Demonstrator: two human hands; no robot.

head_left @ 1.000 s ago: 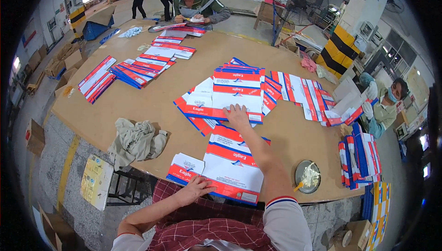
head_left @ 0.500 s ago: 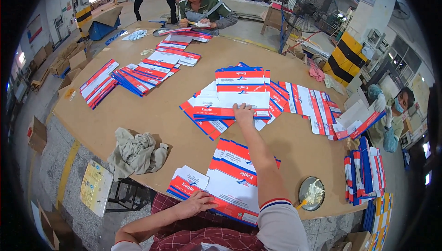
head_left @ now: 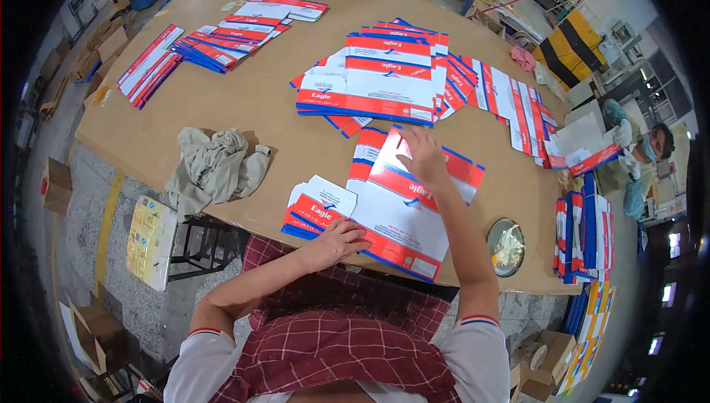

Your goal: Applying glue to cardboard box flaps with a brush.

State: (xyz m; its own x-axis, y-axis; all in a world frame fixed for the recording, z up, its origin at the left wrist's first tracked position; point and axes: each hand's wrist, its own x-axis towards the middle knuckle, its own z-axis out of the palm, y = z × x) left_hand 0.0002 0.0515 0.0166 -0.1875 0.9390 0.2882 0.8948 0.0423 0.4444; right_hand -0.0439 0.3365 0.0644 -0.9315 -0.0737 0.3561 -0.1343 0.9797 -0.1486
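Note:
A flat printed box blank (head_left: 403, 214) in red, white and blue lies near the table's front edge. My left hand (head_left: 336, 245) rests on its near left side, fingers stretched out over the boundary with a small pile of folded blanks (head_left: 322, 207). On the blank's far part lies my right hand (head_left: 425, 157), thumb and fingers spread apart. Other blanks (head_left: 362, 153) show partly from beneath. Just beyond, a larger fanned stack of the same blanks (head_left: 388, 89) lies on the brown table (head_left: 296, 137).
To the left lies a crumpled grey-green cloth (head_left: 218, 166). A round dish of pale paste (head_left: 506, 248) sits front right. More blanks (head_left: 229, 41) spread along the far left. At the right, a co-worker (head_left: 640, 148) in gloves holds blanks; a stool (head_left: 151, 244) stands left.
My right hand has come back from the larger stack to the near blank. That blank now sits at a different angle. The head view has tilted downward.

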